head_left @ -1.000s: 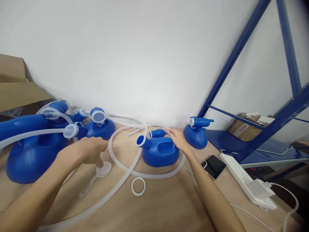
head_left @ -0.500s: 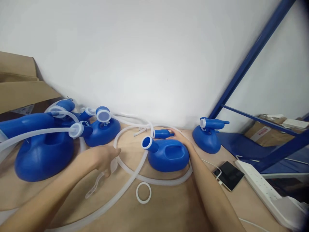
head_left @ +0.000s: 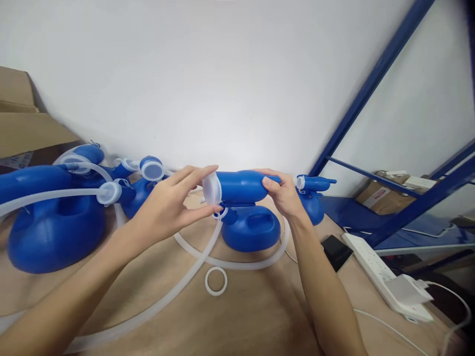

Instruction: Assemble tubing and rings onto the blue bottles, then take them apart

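My right hand (head_left: 285, 194) grips a blue plastic funnel-shaped tube (head_left: 241, 187) near its narrow end, holding it level above the table. At the tube's wide left mouth, my left hand (head_left: 174, 200) holds a translucent white cap (head_left: 212, 189) between thumb and fingers, against the opening. Whether the cap is fully seated I cannot tell. Just below and behind the tube stands a blue jug-like bottle (head_left: 251, 230) with a moulded handle. Its neck is partly hidden by the tube and my left fingers. A clear hose (head_left: 241, 264) loops around the bottle on the table.
A white ring (head_left: 215, 281) lies in front of the bottle. Several blue bottles with hoses, including a large one (head_left: 55, 235), crowd the left beside a cardboard box (head_left: 33, 131). Rightward are another capped bottle (head_left: 311, 205), a black phone (head_left: 336, 251), a power strip (head_left: 382, 277) and a blue rack (head_left: 365, 94).
My right hand has lifted the blue tube from behind the bottle. My left hand has picked up the white cap from the table and brought it to the tube's mouth.
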`<state>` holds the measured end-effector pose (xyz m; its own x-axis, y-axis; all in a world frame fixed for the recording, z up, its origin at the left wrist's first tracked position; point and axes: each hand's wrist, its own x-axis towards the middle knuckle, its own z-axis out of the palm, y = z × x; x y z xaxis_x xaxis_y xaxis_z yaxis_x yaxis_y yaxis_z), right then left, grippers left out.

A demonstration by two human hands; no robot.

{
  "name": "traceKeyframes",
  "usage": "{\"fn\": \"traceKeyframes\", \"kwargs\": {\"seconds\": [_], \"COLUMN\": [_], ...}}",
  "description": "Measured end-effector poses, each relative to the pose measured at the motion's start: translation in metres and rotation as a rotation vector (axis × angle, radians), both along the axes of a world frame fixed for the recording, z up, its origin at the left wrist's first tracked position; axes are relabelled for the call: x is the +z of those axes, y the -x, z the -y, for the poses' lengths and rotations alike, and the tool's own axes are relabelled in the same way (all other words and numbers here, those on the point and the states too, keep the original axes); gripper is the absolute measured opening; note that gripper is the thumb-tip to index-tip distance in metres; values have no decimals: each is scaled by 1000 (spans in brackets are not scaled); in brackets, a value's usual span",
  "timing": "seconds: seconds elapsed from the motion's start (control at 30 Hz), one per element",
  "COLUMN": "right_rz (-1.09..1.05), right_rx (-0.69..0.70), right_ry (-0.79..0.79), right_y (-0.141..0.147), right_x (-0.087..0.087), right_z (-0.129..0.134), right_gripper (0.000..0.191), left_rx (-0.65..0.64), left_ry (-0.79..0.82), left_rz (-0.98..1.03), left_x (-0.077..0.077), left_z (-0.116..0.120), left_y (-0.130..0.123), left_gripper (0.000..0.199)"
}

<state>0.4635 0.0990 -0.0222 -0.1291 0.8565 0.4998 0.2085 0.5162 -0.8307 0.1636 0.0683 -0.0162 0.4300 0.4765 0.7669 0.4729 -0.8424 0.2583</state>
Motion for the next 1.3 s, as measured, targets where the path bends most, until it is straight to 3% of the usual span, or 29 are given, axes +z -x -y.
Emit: {"fn": "traceKeyframes", "kwargs": {"seconds": [0.13, 0.33, 0.47, 0.7, 0.87, 0.97, 1.07, 1.17, 1.3], "right_rz": [-113, -207, -191, -219, -62, 24, 92, 119, 114], "right_rx": [64, 74, 112, 184, 253, 317, 283, 279, 334], "right_ry": [53, 134, 152, 246, 262, 277, 154, 58, 54], "right_y": [24, 24, 27, 20, 14, 28, 49, 65, 75], "right_x": [3, 6, 7, 4, 6, 11, 15, 16, 15], "right_z": [20, 30, 35, 33, 38, 50, 61, 66, 69], "right_gripper": [60, 59, 62, 72, 69, 61, 52, 56, 58], "left_rx": [-50, -244, -349, -349, -418, -416, -369, -287, -234], "left_ry": [47, 416, 543, 486, 496, 428, 386, 342, 332], "left_rz": [108, 196, 222, 248, 203, 244, 340, 486, 541], "left_x": [5, 7, 5, -1, 3, 3, -3, -7, -3], "left_z": [4, 14, 18, 18, 14, 16, 24, 36, 54], "left_y": [5, 5, 0, -3, 2, 2, -5, -15, -19], "left_gripper": [71, 79, 83, 80, 67, 55, 53, 51, 56]}}
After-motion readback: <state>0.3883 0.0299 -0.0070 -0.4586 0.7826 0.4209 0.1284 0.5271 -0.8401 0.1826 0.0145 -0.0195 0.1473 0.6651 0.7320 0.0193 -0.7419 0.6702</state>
